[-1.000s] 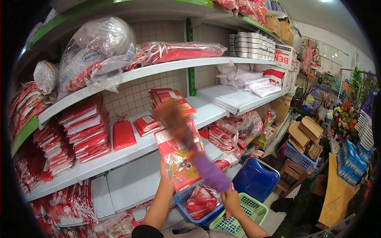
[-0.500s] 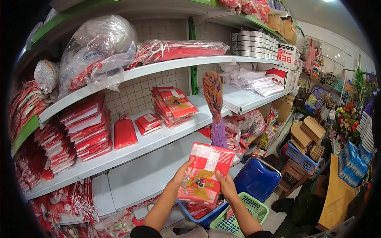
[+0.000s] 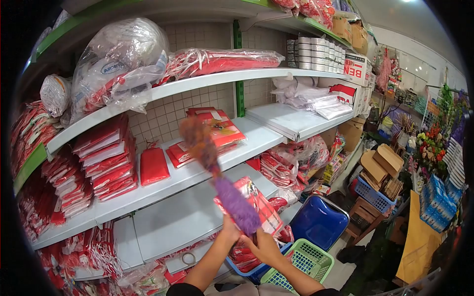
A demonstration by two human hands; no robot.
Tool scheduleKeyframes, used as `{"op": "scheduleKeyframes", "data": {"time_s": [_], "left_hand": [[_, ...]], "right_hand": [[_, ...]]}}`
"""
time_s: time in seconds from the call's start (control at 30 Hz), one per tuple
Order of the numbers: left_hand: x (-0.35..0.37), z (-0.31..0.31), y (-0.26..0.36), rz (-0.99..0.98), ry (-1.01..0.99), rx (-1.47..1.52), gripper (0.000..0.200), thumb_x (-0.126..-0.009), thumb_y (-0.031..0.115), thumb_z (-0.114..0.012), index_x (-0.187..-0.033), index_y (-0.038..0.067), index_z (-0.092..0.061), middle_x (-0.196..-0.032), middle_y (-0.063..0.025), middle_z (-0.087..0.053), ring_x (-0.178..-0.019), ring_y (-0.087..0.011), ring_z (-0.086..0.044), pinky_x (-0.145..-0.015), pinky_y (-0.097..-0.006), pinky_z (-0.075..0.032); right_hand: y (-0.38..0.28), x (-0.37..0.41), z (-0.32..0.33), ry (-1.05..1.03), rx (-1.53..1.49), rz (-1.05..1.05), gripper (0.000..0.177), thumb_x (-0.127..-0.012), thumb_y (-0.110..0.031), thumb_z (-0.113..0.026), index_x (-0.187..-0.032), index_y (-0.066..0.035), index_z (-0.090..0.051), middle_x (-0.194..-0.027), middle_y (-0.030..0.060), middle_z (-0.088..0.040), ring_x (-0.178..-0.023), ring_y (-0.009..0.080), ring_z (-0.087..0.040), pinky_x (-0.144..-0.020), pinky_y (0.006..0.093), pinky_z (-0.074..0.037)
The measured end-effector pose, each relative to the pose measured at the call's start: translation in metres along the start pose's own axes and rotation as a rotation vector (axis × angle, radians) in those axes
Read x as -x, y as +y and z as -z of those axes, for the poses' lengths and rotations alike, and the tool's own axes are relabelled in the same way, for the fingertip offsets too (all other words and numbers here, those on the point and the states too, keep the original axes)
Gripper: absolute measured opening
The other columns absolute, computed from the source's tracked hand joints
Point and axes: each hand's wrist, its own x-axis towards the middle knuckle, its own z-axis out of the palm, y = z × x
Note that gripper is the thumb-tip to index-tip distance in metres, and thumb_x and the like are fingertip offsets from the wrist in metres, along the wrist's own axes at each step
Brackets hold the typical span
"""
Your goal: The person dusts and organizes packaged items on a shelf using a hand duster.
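My right hand [image 3: 264, 247] is closed around the short handle of a feather duster [image 3: 239, 207], whose purple lower feathers and blurred brown tip slant up to the left. Behind the duster is a red and white plastic-wrapped flag packet [image 3: 266, 209], partly covered by it. My left hand [image 3: 228, 233] grips the packet at its lower left edge, close beside the right hand. Beyond the duster's tip, a stack of red packets [image 3: 224, 130] with a gold emblem lies on the middle shelf [image 3: 197, 176].
Tall piles of folded red and white packets [image 3: 111, 160] fill the shelf's left part. Below my hands are a blue basket [image 3: 237, 266] of red packets and a green basket [image 3: 323, 261]. A blue chair [image 3: 321, 222] stands to the right.
The feather duster has swung from upright behind the packet to a leftward slant in front of it. The packet has tilted, and my hands have come closer together.
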Motion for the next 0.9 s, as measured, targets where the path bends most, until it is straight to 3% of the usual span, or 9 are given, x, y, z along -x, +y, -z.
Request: {"op": "scheduleKeyframes", "data": {"time_s": [0.07, 0.13, 0.3, 0.37, 0.47, 0.6, 0.73, 0.8, 0.9], "left_hand": [[-0.024, 0.041, 0.007, 0.030, -0.545, 0.374, 0.056, -0.084, 0.052, -0.040, -0.108, 0.004, -0.054, -0.104, -0.0138, -0.060, -0.096, -0.0316, -0.057, -0.088, -0.0468, -0.044], [-0.025, 0.052, 0.022, 0.011, -0.749, 0.481, 0.052, -0.085, 0.048, -0.041, -0.108, 0.004, -0.055, -0.103, -0.0141, -0.060, -0.094, -0.0309, -0.058, -0.086, -0.0474, -0.045], [0.007, -0.009, 0.062, -0.068, -0.222, 0.353, 0.053, -0.085, 0.046, -0.041, -0.114, 0.002, -0.053, -0.107, -0.0166, -0.059, -0.096, -0.0317, -0.057, -0.088, -0.0468, -0.045], [-0.003, 0.011, 0.050, 0.075, -0.645, 0.441, 0.055, -0.087, 0.050, -0.037, -0.114, 0.006, -0.053, -0.106, -0.0128, -0.060, -0.096, -0.0287, -0.057, -0.088, -0.0457, -0.044], [-0.023, 0.052, 0.022, -0.020, -0.840, 0.425, 0.053, -0.087, 0.048, -0.038, -0.118, 0.007, -0.050, -0.109, -0.0135, -0.059, -0.096, -0.0311, -0.059, -0.087, -0.0469, -0.045], [0.008, 0.000, 0.030, 0.051, -0.523, 0.184, 0.067, -0.081, 0.057, -0.045, -0.126, 0.008, -0.045, -0.121, -0.0122, -0.053, -0.106, -0.0292, -0.054, -0.093, -0.0490, -0.040], [-0.005, 0.009, 0.031, 0.018, -0.564, 0.238, 0.062, -0.081, 0.054, -0.045, -0.125, 0.009, -0.047, -0.120, -0.0118, -0.054, -0.109, -0.0287, -0.052, -0.093, -0.0465, -0.040], [-0.011, 0.021, 0.038, -0.074, -0.536, 0.332, 0.053, -0.082, 0.053, -0.045, -0.113, 0.011, -0.053, -0.110, -0.0109, -0.057, -0.097, -0.0272, -0.056, -0.085, -0.0467, -0.044], [-0.013, 0.017, 0.055, -0.134, -0.765, 0.488, 0.044, -0.089, 0.039, -0.038, -0.117, 0.007, -0.050, -0.113, -0.0137, -0.057, -0.098, -0.0306, -0.056, -0.086, -0.0468, -0.046]], "right_hand": [[0.011, 0.016, -0.006, -0.017, 0.069, 0.054, 0.033, -0.089, -0.027, -0.048, -0.078, 0.004, -0.047, -0.064, 0.0244, -0.054, -0.062, 0.0414, -0.056, -0.058, 0.0477, -0.042], [0.037, 0.033, -0.012, -0.020, 0.148, 0.058, 0.030, -0.089, -0.024, -0.047, -0.077, 0.004, -0.048, -0.065, 0.0249, -0.055, -0.063, 0.0422, -0.055, -0.059, 0.0491, -0.042], [0.067, 0.048, -0.013, 0.088, 0.078, -0.038, 0.029, -0.088, -0.023, -0.048, -0.074, 0.003, -0.049, -0.066, 0.0245, -0.055, -0.063, 0.0418, -0.056, -0.059, 0.0497, -0.042], [0.064, 0.051, -0.020, 0.029, 0.091, -0.010, 0.027, -0.088, -0.022, -0.049, -0.074, 0.002, -0.049, -0.065, 0.0241, -0.055, -0.062, 0.0417, -0.056, -0.058, 0.0499, -0.042], [0.047, 0.036, -0.003, 0.054, 0.216, 0.083, 0.026, -0.087, -0.020, -0.050, -0.074, 0.002, -0.049, -0.064, 0.0243, -0.055, -0.060, 0.0424, -0.055, -0.056, 0.0493, -0.042], [0.034, 0.009, 0.019, 0.315, 0.159, -0.061, 0.024, -0.086, -0.020, -0.052, -0.076, 0.001, -0.050, -0.065, 0.0233, -0.055, -0.060, 0.0412, -0.055, -0.056, 0.0483, -0.042], [0.058, 0.025, 0.004, 0.155, 0.196, 0.109, 0.023, -0.086, -0.018, -0.052, -0.076, 0.002, -0.050, -0.067, 0.0235, -0.055, -0.060, 0.0415, -0.054, -0.056, 0.0482, -0.042], [0.059, 0.041, 0.003, 0.054, 0.259, 0.235, 0.022, -0.085, -0.016, -0.052, -0.074, 0.003, -0.050, -0.068, 0.0240, -0.055, -0.059, 0.0421, -0.054, -0.056, 0.0481, -0.042], [0.071, 0.054, 0.004, 0.117, 0.149, 0.043, 0.021, -0.082, -0.016, -0.054, -0.074, 0.003, -0.051, -0.066, 0.0234, -0.053, -0.062, 0.0411, -0.053, -0.058, 0.0485, -0.041]]}}
